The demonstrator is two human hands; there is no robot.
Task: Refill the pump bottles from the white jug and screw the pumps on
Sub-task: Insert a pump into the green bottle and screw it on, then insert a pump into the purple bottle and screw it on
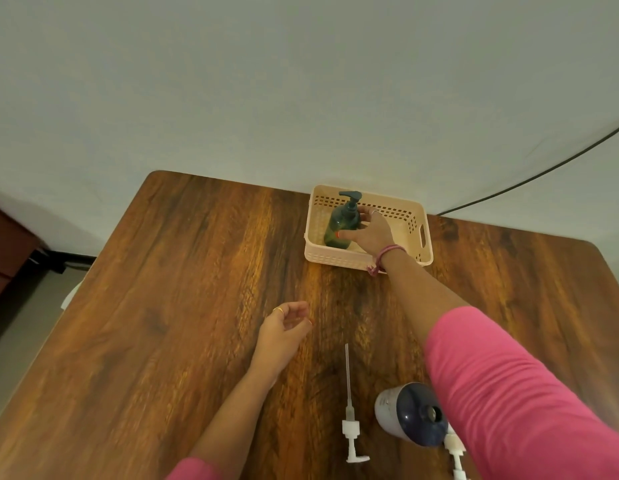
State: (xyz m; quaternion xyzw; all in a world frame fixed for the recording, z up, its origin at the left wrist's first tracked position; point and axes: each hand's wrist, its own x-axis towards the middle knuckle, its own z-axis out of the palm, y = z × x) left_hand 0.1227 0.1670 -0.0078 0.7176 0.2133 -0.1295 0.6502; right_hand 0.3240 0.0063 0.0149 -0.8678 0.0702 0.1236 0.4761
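Head view: right hand (370, 233) reaches into the beige basket (424, 252); its fingers and thumb curl round the dark green pump bottle (339, 225) standing inside. Left hand (284, 332) hovers above the table (162, 323), fingers loosely curled, empty. Nearer than its fingertips lies a white pump (349, 410), beside an open bottle (410, 412).

The right hand (368, 233) holds a dark green pump bottle (341, 225) that stands inside the beige basket (424, 251) at the far edge of the wooden surface (162, 306). Nearer than the basket, the left hand (284, 332) hovers with loosely curled fingers. Nearer still lie a white pump (351, 424) and an open bottle (410, 415).
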